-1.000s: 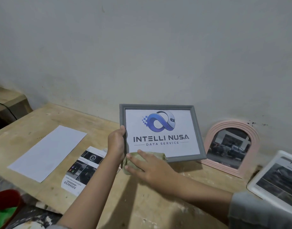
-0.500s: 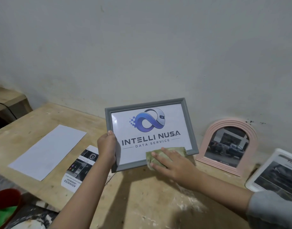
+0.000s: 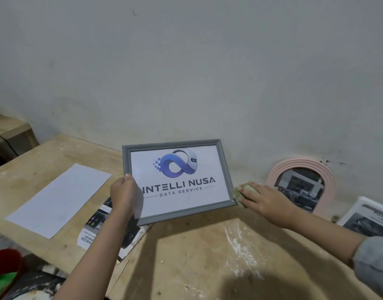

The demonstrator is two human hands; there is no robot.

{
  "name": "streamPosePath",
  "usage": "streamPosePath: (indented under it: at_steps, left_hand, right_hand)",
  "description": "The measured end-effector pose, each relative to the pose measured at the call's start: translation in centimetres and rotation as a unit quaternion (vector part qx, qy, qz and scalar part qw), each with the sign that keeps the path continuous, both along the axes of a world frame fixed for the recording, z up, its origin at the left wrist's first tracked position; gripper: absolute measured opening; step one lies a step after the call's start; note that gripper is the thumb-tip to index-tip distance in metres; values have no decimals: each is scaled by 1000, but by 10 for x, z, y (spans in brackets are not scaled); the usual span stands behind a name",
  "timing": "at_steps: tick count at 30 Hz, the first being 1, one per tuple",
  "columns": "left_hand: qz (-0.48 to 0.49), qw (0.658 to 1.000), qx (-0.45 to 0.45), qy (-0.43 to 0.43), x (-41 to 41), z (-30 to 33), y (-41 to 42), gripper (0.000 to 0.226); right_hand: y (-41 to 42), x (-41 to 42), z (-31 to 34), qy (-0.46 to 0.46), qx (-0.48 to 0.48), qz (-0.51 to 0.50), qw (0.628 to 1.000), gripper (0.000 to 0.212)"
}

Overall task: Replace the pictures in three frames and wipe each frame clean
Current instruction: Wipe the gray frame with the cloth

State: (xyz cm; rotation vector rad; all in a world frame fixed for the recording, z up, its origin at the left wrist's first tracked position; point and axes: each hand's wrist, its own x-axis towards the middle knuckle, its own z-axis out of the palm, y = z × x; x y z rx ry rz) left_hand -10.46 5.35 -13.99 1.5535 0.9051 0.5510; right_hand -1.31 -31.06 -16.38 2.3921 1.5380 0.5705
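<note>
A grey picture frame (image 3: 177,180) is held tilted above the wooden surface (image 3: 197,252) at the centre of the view, its upper edge leaning back toward the wall. A white print is shown behind its glass, with a blue loop-shaped logo and the words "INTELLI NUSA DATA SERVICE". The frame's left edge is gripped by the left hand (image 3: 124,194), the fingers curled round it. At the frame's lower right corner a greenish cloth (image 3: 240,192) is pressed against the edge by the right hand (image 3: 265,201), whose fingers lie nearly straight over the cloth. At right of centre a pink arched frame (image 3: 303,164) is leaned against the wall, a dark photograph visible inside it. At the right edge a white frame (image 3: 366,215) is seen lying flat, only partly in view. At the left a blank white sheet (image 3: 58,198) is laid on the surface, and a printed leaflet (image 3: 95,226) is partly hidden under the left forearm. The surface is made of pale plywood, marked with white smears at lower centre. A plain, scuffed grey-white wall (image 3: 186,72) fills the upper half of the view.
</note>
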Motion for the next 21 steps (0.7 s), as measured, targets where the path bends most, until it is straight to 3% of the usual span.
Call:
streamPosePath:
  at_steps: [2,6,9,15,21]
  left_hand:
    - [-15,1000,20,11,0,-4,3,31]
    - [-64,996,49,29,1,-12,-5,32]
    - [-111,991,67,28,6,-11,-22,31]
    - [-165,983,77,8,8,-2,-47,36]
    - [-154,985,81,-2,0,-7,-39,37]
  right_hand:
    - [13,3,23,6,77,16,997,41]
    - [69,5,68,13,210,18,978,62]
    - [117,6,84,8,252,36,967,57]
    - [186,8,89,-26,220,71,973,44]
    - [182,20,66,-31,178,49,982,50]
